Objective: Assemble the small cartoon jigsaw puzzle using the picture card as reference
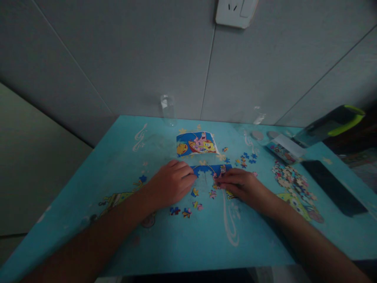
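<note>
A partly joined jigsaw puzzle (203,168) with a blue top band lies flat on the table, its middle open. My left hand (173,182) lies over its left side, fingers bent and pressed together, fingertips on its edge; what is under the palm is hidden. At the right side of the gap, my right hand (243,184) pinches a small puzzle piece (216,186), mostly covered by the fingertips. Just beyond the puzzle is a picture card (196,144) of cartoon figures in a boat. Loose pieces (186,212) lie nearer me, and blue pieces (252,156) lie to the right.
A heap of puzzle pieces (293,181) lies at the right beside a dark flat tray (334,188). Clear plastic cylinders (168,111) stand at the back by the wall. A bottle with a green handle (330,124) and a small printed box (284,149) are at the far right.
</note>
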